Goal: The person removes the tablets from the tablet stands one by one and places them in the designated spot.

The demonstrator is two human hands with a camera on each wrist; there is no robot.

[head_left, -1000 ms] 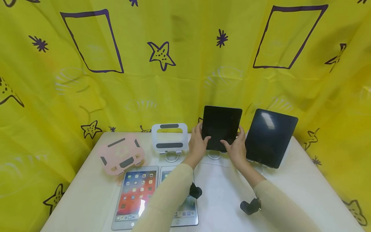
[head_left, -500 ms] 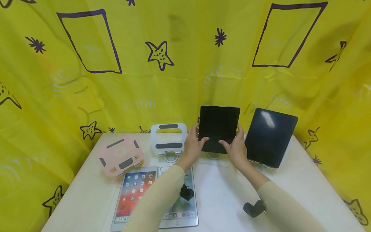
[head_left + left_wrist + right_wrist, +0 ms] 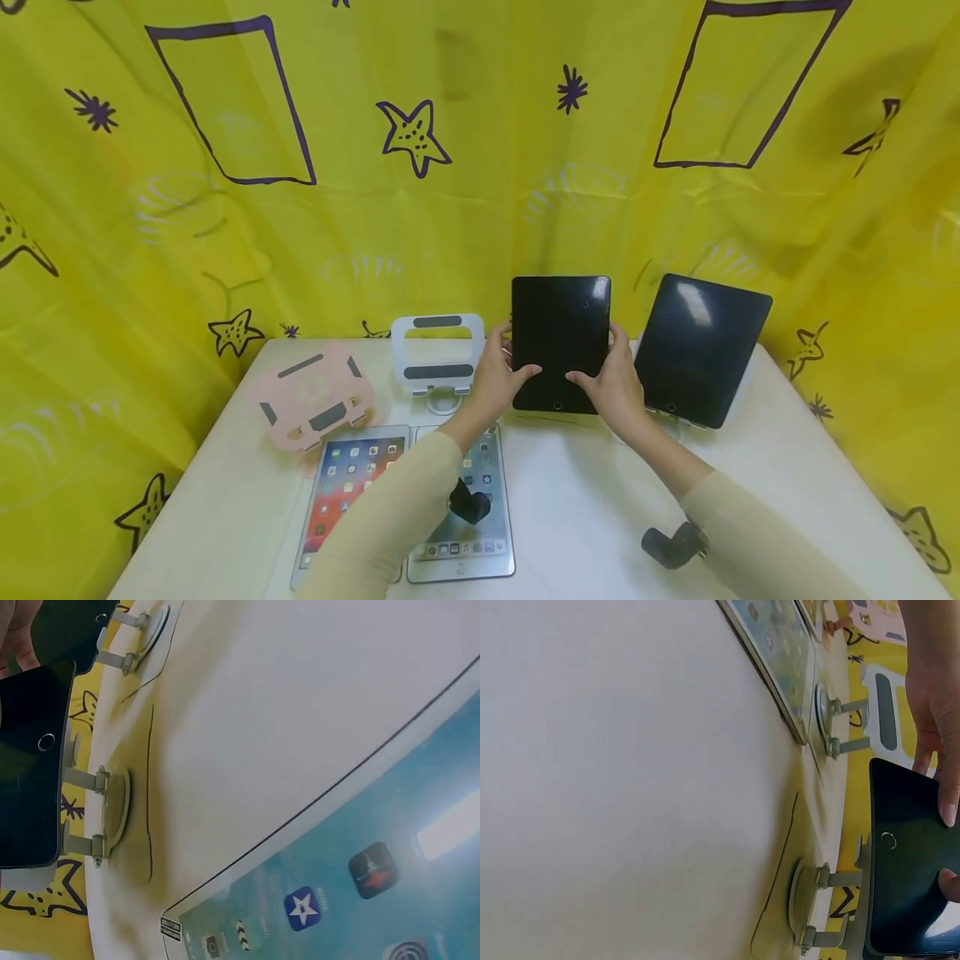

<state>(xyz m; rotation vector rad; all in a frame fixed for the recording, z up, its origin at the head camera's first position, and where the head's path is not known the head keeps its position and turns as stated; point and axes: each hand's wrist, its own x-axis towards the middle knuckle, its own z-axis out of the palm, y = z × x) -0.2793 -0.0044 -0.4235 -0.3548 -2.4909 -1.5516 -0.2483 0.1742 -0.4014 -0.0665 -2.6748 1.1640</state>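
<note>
Both hands hold a black tablet upright near the back of the table. My left hand grips its left edge, thumb on the screen and fingers behind. On the other edge my right hand grips the same way. A tablet stand is behind and below it; in the wrist views its hinged arms and round base show close to the tablet's lower edge. Whether the tablet's lower edge touches the stand's support, I cannot tell. A second dark tablet leans on its own stand to the right.
A white stand is left of the hands, and a pink stand farther left. Two tablets with lit-looking screens, a red-blue one and a teal one, lie in front on the white table. A yellow curtain hangs behind.
The held tablet has shifted a little left and toward me, its lower edge dropping in the view. It has turned straighter, and its home button now shows below the thumbs.
</note>
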